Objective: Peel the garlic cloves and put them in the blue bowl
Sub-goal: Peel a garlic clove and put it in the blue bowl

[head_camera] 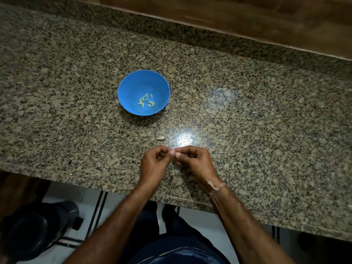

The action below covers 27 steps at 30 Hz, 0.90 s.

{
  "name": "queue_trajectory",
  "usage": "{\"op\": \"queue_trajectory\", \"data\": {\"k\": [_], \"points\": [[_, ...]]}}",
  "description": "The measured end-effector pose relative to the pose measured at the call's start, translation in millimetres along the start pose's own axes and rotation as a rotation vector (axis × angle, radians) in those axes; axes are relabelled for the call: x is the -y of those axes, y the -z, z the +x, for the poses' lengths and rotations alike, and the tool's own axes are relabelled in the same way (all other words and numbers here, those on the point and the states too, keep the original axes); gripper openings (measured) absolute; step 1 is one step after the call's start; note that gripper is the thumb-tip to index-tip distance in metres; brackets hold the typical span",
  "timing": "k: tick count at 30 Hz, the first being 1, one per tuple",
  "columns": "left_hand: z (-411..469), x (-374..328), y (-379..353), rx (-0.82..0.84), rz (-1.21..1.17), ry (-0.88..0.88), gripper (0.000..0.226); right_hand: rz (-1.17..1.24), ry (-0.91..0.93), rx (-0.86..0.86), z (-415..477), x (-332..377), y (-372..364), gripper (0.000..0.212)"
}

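A blue bowl [133, 86] stands on the speckled granite counter [247, 121] and holds several pale peeled garlic cloves [146, 101]. Nearer to me, one loose unpeeled clove [160, 138] lies on the counter. Just below it my left hand [155, 161] and my right hand [194, 159] meet fingertip to fingertip, both with curled fingers. They pinch something very small between thumbs and forefingers; it is almost wholly hidden, so I cannot tell that it is a garlic clove.
The counter's front edge [114, 185] runs just under my wrists. A wooden wall panel [247, 18] borders the far side. Below the counter sit a dark round container [36, 229] and a tiled floor.
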State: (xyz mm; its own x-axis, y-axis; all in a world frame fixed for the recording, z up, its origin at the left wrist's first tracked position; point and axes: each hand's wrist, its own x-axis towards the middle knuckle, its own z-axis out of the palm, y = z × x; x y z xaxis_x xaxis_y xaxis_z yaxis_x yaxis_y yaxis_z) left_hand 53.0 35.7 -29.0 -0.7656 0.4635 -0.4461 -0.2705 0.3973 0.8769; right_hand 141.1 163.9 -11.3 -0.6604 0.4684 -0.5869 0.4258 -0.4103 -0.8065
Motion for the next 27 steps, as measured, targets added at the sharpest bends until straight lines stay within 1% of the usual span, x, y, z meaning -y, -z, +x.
{"op": "queue_trajectory", "data": {"k": [2, 4, 8, 9, 11, 13, 15, 16, 17, 18, 19, 21, 22, 23, 24, 25, 26, 27], "points": [[-1, -3, 2, 0.030, -0.097, 0.015, 0.006, 0.074, -0.047, 0.018, -2, -1, 0, 0.017], [-1, -7, 5, 0.040, -0.122, 0.009, 0.003, 0.128, -0.082, 0.040, -4, -1, 2, 0.021], [-1, -15, 9, 0.082, -0.144, 0.027, 0.007, 0.116, -0.070, 0.076, -6, -1, 4, 0.019], [-1, -18, 10, 0.104, -0.156, 0.051, 0.009, 0.077, -0.030, 0.061, -7, 0, 4, 0.018], [2, -20, 13, 0.136, -0.186, 0.137, 0.012, -0.073, 0.107, 0.015, -7, 0, 4, 0.016], [5, -20, 16, 0.165, -0.201, 0.282, 0.012, -0.213, 0.243, -0.020, -6, 0, 5, 0.012], [6, -20, 18, 0.201, -0.223, 0.405, 0.009, -0.298, 0.333, -0.044, -5, -1, 6, 0.008], [5, -22, 18, 0.213, -0.243, 0.425, 0.006, -0.322, 0.356, -0.055, -6, -2, 6, 0.007], [3, -23, 18, 0.213, -0.246, 0.392, 0.006, -0.325, 0.345, -0.062, -7, -2, 6, 0.008], [-1, -26, 16, 0.198, -0.196, 0.293, 0.008, -0.281, 0.288, -0.054, -8, -2, 7, 0.010], [-3, -27, 15, 0.161, -0.081, 0.141, 0.009, -0.174, 0.176, -0.023, -8, 0, 7, 0.012], [-5, -25, 14, 0.052, 0.200, -0.162, 0.008, 0.136, -0.144, 0.077, -11, 6, 7, 0.014], [-6, -24, 14, 0.022, 0.294, -0.254, 0.008, 0.256, -0.270, 0.105, -12, 8, 8, 0.014], [-6, -23, 14, 0.009, 0.341, -0.304, 0.010, 0.329, -0.343, 0.112, -12, 9, 8, 0.014], [-6, -22, 14, 0.009, 0.358, -0.317, 0.011, 0.358, -0.357, 0.106, -12, 8, 7, 0.015], [-5, -21, 14, 0.012, 0.353, -0.293, 0.011, 0.326, -0.298, 0.093, -13, 5, 6, 0.016], [-5, -21, 14, 0.022, 0.330, -0.242, 0.011, 0.193, -0.172, 0.058, -14, 2, 4, 0.016], [-3, -21, 14, 0.043, 0.301, -0.181, 0.012, -0.037, 0.000, -0.003, -15, 0, 1, 0.016]]}}
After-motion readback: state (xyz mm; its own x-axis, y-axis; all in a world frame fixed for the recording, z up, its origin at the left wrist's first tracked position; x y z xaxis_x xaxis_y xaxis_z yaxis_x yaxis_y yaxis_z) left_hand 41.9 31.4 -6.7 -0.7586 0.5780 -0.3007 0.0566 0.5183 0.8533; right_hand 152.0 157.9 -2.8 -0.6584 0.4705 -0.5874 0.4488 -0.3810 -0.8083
